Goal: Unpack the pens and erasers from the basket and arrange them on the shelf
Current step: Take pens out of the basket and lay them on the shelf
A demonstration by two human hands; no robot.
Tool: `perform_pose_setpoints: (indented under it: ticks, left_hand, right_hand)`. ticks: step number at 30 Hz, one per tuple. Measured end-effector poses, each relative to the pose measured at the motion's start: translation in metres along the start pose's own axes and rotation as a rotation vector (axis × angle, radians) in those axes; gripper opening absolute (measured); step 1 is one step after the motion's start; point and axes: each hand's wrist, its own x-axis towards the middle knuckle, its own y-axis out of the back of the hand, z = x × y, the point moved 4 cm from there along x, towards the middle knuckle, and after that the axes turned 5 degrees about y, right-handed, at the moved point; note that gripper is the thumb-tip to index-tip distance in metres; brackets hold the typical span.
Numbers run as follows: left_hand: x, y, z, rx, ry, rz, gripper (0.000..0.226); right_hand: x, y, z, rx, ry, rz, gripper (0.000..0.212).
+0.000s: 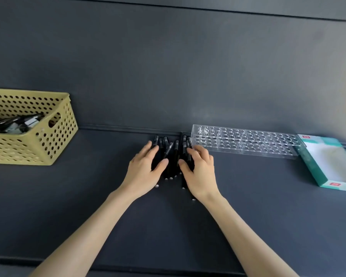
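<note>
A bunch of several black pens (pixel 173 156) lies on the dark shelf (pixel 108 196) near its back edge, tips pointing away from me. My left hand (pixel 146 166) rests on the left side of the bunch and my right hand (pixel 200 168) on the right side, fingers spread and curled over the pens. The thumbs face each other across the middle pens. An olive perforated basket (pixel 54 136) stands at the far left with more dark pens and small packets (pixel 16 121) inside.
A clear acrylic pen rack with rows of round holes (pixel 246 142) lies along the back wall just right of the pens. A white and teal open box (pixel 328 162) sits at the far right. The shelf's front edge (pixel 168 268) runs below my forearms.
</note>
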Motion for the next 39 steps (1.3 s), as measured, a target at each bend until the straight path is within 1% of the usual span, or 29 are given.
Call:
perform_pose_setpoints:
  ticks: [3, 6, 9, 12, 15, 18, 20, 23, 26, 29, 34, 39]
  left_hand:
    - [0.001, -0.010, -0.001, 0.170, -0.053, -0.038, 0.056]
    - [0.004, -0.013, -0.004, 0.254, -0.078, 0.001, 0.056]
    - [0.002, -0.011, -0.004, 0.258, -0.092, 0.024, 0.056]
    - [-0.002, -0.005, -0.001, 0.208, -0.107, 0.034, 0.051]
    - [-0.007, 0.008, 0.002, 0.123, -0.114, 0.109, 0.038]
    - [-0.014, 0.024, 0.007, 0.086, -0.148, 0.194, 0.025]
    - [-0.020, 0.039, 0.012, 0.070, -0.180, 0.227, 0.019]
    - [-0.033, 0.073, 0.018, 0.070, -0.233, 0.276, 0.015]
    - [-0.050, 0.113, 0.018, 0.062, -0.269, 0.374, 0.014]
    - [-0.075, 0.154, 0.002, 0.033, -0.270, 0.466, 0.014]
    - [-0.119, 0.211, -0.064, 0.033, -0.244, 0.499, 0.014]
    - [-0.148, 0.264, -0.142, 0.068, -0.250, 0.471, 0.008]
  right_hand:
    - [0.001, -0.003, 0.002, -0.075, 0.007, -0.037, 0.047]
    - [0.002, -0.008, 0.001, -0.194, 0.031, -0.047, 0.048]
    - [0.002, -0.010, 0.001, -0.211, 0.022, -0.054, 0.048]
    - [0.001, -0.007, -0.001, -0.185, 0.010, -0.051, 0.048]
    - [0.001, 0.002, -0.005, -0.150, 0.026, -0.031, 0.043]
    - [0.002, 0.015, -0.013, -0.132, 0.090, -0.009, 0.033]
    - [0.006, 0.022, -0.024, -0.093, 0.125, -0.010, 0.026]
    - [0.010, 0.036, -0.055, -0.043, 0.172, 0.022, 0.020]
    - [0.008, 0.043, -0.094, 0.014, 0.261, 0.061, 0.014]
    - [-0.004, 0.033, -0.136, 0.053, 0.338, 0.075, 0.014]
    - [-0.033, -0.022, -0.208, 0.067, 0.419, 0.073, 0.017]
    - [-0.058, -0.095, -0.276, 0.071, 0.413, 0.048, 0.019]
